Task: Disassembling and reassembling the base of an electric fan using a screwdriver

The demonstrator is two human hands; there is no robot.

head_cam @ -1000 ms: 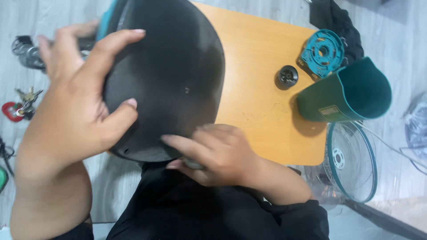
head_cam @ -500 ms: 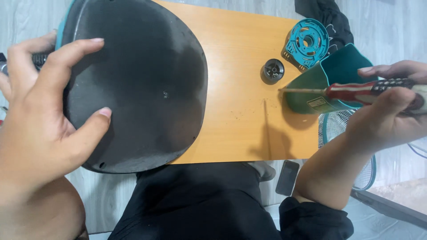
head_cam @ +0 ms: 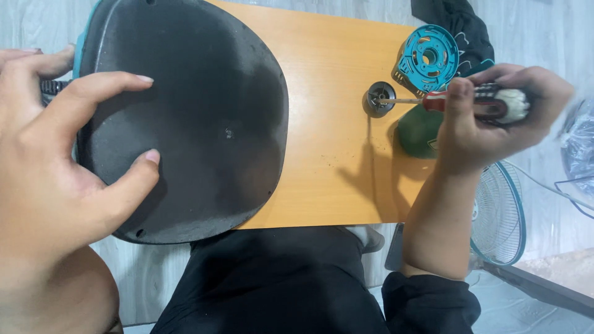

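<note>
My left hand [head_cam: 59, 161] lies spread on the left side of a large black rounded base plate [head_cam: 204, 111], fingers pressing its flat underside; the plate rests on the left part of an orange wooden board [head_cam: 334, 80]. My right hand [head_cam: 495, 114] grips a screwdriver [head_cam: 461, 101] with a red and black handle, held sideways. Its metal tip points left and touches a small round metal part [head_cam: 379, 99] lying on the board.
A teal round plastic disc with holes [head_cam: 428, 57] lies at the board's far right, next to black cloth [head_cam: 461, 25]. A dark green housing [head_cam: 417, 133] sits under my right hand. A fan grille [head_cam: 498, 213] lies on the floor at right.
My right hand moved the screwdriver left and down, bringing its tip to the small metal part. My left hand stayed on the black plate.
</note>
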